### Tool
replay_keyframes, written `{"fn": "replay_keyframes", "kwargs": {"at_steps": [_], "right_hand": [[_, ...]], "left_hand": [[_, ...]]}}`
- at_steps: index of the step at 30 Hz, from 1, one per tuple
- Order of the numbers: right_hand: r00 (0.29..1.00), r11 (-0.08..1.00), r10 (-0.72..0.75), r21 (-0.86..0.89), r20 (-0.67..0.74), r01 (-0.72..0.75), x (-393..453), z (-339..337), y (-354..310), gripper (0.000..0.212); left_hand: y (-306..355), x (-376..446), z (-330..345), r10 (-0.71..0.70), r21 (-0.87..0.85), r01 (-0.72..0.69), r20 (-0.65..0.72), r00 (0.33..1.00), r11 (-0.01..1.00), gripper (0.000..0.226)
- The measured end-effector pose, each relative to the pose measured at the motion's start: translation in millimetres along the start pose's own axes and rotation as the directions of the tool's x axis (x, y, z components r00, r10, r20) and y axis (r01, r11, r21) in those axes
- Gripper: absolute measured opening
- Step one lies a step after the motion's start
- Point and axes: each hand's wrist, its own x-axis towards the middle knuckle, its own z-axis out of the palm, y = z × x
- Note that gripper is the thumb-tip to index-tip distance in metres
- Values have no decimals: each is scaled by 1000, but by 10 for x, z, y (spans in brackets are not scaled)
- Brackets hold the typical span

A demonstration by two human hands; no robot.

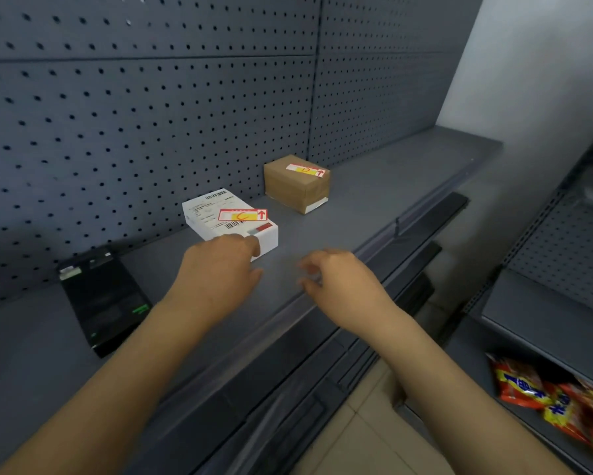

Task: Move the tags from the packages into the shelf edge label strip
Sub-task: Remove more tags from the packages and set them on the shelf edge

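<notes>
A white package (219, 214) lies on the grey shelf (374, 186), with a red and yellow tag (243, 214) marked "C" on top. Behind it to the right stands a brown package (295, 188) carrying a similar tag (307, 170). My left hand (219, 269) touches the near corner of the white package, fingers loosely bent. Over the shelf's front edge hovers my right hand (336, 279), blurred, fingers loosely curled and holding nothing. The label strip (377, 241) runs along the shelf's front edge.
A black package (103, 299) lies at the left of the shelf. Pegboard (144, 108) backs the shelf. Lower shelves (322, 371) step out below. Red and yellow snack bags (555, 399) sit on a neighbouring shelf at the lower right.
</notes>
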Motion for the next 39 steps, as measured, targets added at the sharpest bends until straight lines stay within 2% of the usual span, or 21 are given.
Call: {"fn": "replay_keyframes", "kwargs": {"at_steps": [8, 14, 18, 23, 27, 33, 39], "right_hand": [[992, 990, -126, 61, 28, 124, 868, 46, 266, 26], [953, 949, -299, 124, 49, 292, 1554, 87, 398, 23], [930, 920, -363, 183, 58, 348, 1913, 177, 355, 25], [923, 911, -372, 226, 96, 344, 2144, 357, 173, 35], [936, 933, -322, 217, 145, 287, 2207, 399, 117, 30], [947, 941, -314, 157, 69, 300, 2233, 317, 45, 26], [930, 922, -368, 127, -17, 367, 2015, 264, -181, 19]], "left_hand": [[-50, 645, 188, -107, 15, 106, 25, 994, 994, 30], [-63, 1115, 249, -277, 67, 276, 7, 961, 959, 30], [-91, 1273, 271, -390, 63, 391, -33, 920, 918, 27], [-153, 1294, 237, -482, 34, 486, -82, 872, 873, 28], [-218, 1210, 169, -514, 44, 518, -76, 854, 854, 28], [-294, 984, 96, -558, 26, 562, -95, 825, 827, 24], [-356, 730, 22, -531, 19, 534, -83, 843, 845, 25]]}}
